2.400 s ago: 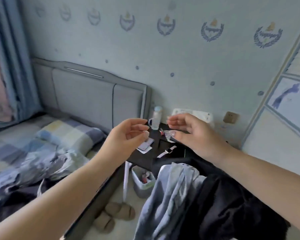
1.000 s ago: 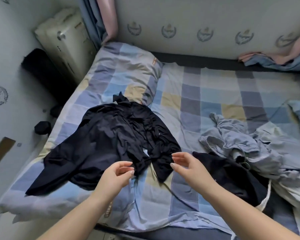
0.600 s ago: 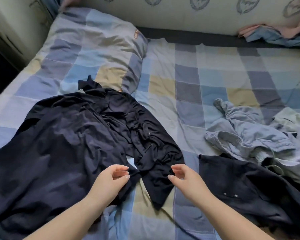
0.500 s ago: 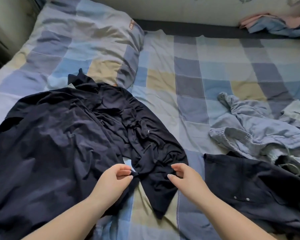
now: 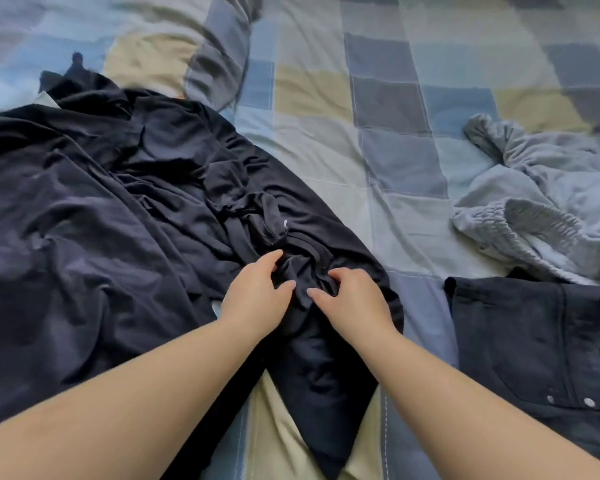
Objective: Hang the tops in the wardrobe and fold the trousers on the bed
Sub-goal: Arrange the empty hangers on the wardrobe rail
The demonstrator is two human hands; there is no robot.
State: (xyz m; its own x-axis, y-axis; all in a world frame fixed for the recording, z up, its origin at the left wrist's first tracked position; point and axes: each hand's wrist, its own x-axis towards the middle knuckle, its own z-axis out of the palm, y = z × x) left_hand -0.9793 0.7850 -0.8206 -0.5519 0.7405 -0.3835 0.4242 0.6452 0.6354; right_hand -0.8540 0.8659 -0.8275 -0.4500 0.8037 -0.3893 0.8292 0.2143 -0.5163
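Item: dark navy garment [image 5: 111, 237], thin crumpled cloth, spread across the checked bedcover [image 5: 388, 174]; most of it lies to the left of both hands, with one narrow part trailing back between the forearms. Whether it is a top or trousers cannot be told while it lies bunched. Left hand [image 5: 257, 299]: set on the gathered ridge of this cloth, fingers curling into a fold, thumb toward the other hand. Right hand [image 5: 350, 299]: just beside the left one, fingers bent down and pinching the same ridge. Judged purpose: the hands meet at the bunched middle so the garment can be raised and shaken out for sorting. Item: black garment with metal studs [image 5: 541, 344], lying flat to the right of the right hand, apart from it, untouched. Item: pale grey-blue garment [image 5: 541, 202] with a gathered elastic band, heaped beyond and right of the right hand, untouched. Item: checked pillow [image 5: 174, 43], beyond the left hand, partly under the navy cloth's far edge.
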